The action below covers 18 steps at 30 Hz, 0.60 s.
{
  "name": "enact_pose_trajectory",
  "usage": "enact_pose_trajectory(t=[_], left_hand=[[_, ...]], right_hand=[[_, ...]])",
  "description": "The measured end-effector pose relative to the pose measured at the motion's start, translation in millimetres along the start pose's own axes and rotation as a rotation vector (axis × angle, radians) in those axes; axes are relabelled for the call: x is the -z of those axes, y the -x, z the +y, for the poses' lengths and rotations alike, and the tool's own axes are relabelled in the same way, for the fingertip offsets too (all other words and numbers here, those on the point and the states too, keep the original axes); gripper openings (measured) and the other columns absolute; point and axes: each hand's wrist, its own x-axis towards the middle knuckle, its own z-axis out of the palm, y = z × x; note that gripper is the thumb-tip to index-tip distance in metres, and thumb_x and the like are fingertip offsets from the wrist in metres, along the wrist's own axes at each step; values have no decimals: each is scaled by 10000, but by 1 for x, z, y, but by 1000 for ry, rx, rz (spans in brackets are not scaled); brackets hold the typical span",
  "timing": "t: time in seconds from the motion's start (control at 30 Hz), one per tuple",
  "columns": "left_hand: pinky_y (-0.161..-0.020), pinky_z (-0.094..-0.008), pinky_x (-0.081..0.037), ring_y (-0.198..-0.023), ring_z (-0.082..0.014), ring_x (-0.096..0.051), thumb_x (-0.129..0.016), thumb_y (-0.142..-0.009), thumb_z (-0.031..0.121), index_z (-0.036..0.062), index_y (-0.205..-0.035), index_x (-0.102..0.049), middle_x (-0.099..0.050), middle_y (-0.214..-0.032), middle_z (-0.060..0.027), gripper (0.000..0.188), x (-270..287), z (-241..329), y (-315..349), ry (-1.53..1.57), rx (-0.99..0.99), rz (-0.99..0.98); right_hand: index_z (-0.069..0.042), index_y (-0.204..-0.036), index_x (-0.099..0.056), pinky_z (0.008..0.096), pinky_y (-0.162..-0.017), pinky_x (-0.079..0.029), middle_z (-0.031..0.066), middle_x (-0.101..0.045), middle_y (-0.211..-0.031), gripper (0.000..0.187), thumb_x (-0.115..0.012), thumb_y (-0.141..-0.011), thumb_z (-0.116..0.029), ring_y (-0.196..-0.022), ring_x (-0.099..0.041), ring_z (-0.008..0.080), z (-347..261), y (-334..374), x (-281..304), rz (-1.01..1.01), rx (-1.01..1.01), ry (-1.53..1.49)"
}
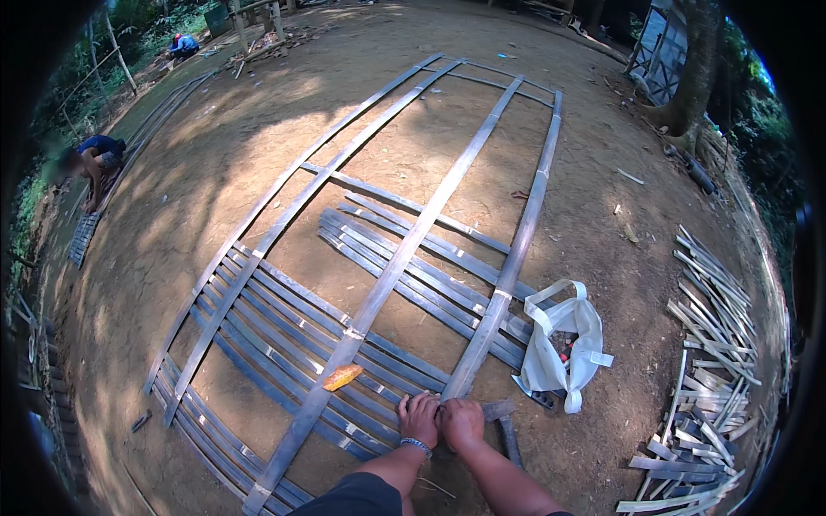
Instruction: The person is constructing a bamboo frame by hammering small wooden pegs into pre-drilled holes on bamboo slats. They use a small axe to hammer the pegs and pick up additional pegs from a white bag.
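At the near end of a long bamboo strip (487, 331), my left hand (419, 419) and my right hand (461, 423) meet side by side. Both are closed, with fingers curled in; what is between them is hidden. The strip belongs to a flat bamboo frame on the ground: several long strips run away from me, with dark cross slats (301, 331) lying under them. Pale bindings show at some crossings. A dry orange-brown leaf (342, 377) rests on the slats left of my hands. Short dark bamboo pieces (509, 440) lie just right of my right hand.
A white bag (551, 361) with handles stands open at the frame's right side. Split bamboo pieces (701, 404) are heaped at far right. One person (101, 155) bends over slats at left; another person (182, 45) crouches farther back. A tree trunk (695, 77) rises at upper right.
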Motion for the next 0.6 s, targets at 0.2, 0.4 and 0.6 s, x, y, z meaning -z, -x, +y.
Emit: enact_pose_trajectory(t=[0.2, 0.4, 0.6], left_hand=[[-1202, -544, -229, -1369, -232, -533, -662, -886, 182, 140, -1195, -643, -690, -1265, -26, 313, 6, 0, -2, -12, 4, -2], [-1213, -550, -220, -1379, -247, -527, -710, -853, 228, 124, -1221, -603, -680, -1271, -52, 397, 9, 5, -2, 23, 13, -16], [-1207, -572, -234, -1364, -262, -541, -760, -807, 258, 118, -1204, -595, -675, -1254, -88, 453, 13, 8, -4, 45, 25, 18]], right_hand=[[-104, -796, -675, 465, -713, -500, 107, -701, -802, 77, -719, -814, -165, -791, -693, 324, 2, -2, -3, -26, 32, -14], [-90, -878, -699, 480, -728, -527, 120, -710, -862, 52, -702, -844, -128, -807, -691, 346, 11, 3, -8, -34, 22, -80], [-66, -928, -729, 473, -808, -559, 151, -727, -916, 84, -719, -849, -97, -872, -705, 368, 13, 1, 0, -46, -32, -223]])
